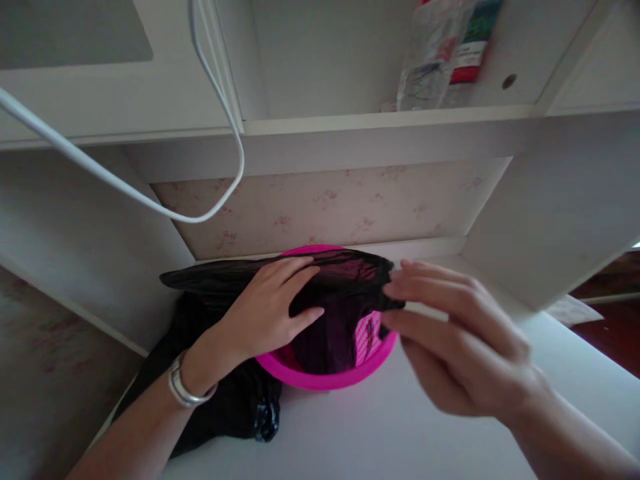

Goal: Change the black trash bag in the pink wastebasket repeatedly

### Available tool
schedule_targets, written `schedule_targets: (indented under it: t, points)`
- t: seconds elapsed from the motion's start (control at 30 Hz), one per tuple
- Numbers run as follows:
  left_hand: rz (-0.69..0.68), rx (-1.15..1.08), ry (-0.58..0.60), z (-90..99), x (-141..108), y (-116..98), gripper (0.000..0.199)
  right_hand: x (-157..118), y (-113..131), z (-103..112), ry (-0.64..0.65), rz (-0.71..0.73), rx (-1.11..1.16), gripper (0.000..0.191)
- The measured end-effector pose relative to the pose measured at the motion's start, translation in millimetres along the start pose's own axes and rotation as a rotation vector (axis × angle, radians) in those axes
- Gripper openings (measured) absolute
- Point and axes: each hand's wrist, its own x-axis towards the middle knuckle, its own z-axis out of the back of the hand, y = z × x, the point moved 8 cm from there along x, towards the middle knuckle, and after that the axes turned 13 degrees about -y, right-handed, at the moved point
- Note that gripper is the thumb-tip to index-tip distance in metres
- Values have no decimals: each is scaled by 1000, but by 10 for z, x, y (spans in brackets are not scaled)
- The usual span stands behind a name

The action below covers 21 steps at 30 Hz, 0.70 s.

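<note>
A thin black plastic bag [350, 273] lies stretched across the mouth of a pink plastic basket [320, 381], partly hanging down inside it. My right hand [455, 333] pinches the bag's right end beside the basket's rim, fingers closed. My left hand [270, 307] lies over the bag at the left of the basket, fingers spread and the thumb apart. A silver bracelet [184, 383] circles the left wrist. Under the left forearm, more black plastic [235, 407] is bunched on the white surface; my arm hides part of it.
A white cable [135, 193] loops across the upper left. Above the basket is a white shelf [390, 121] holding a clear plastic bottle [425, 73] and a red-and-green package [473, 50]. White side panels [570, 193] flank the flowered back wall [350, 200].
</note>
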Motion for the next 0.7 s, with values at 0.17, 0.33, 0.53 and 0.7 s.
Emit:
schedule_targets:
  t: [0.17,0.33,0.53,0.7]
  points:
    - [61,-25,223,-271,23,157,51,-27,36,-314,283,65,-11,44]
    - [28,-125,171,57,-129,-65,10,-207,-206,-342,359,8,-61,38]
    - [18,-226,103,438,-443,-316,13,-403,-294,-378,549,-4,-83,30]
    - [13,-151,95,543,-743,-388,8,-391,-285,-177,566,-104,33,33]
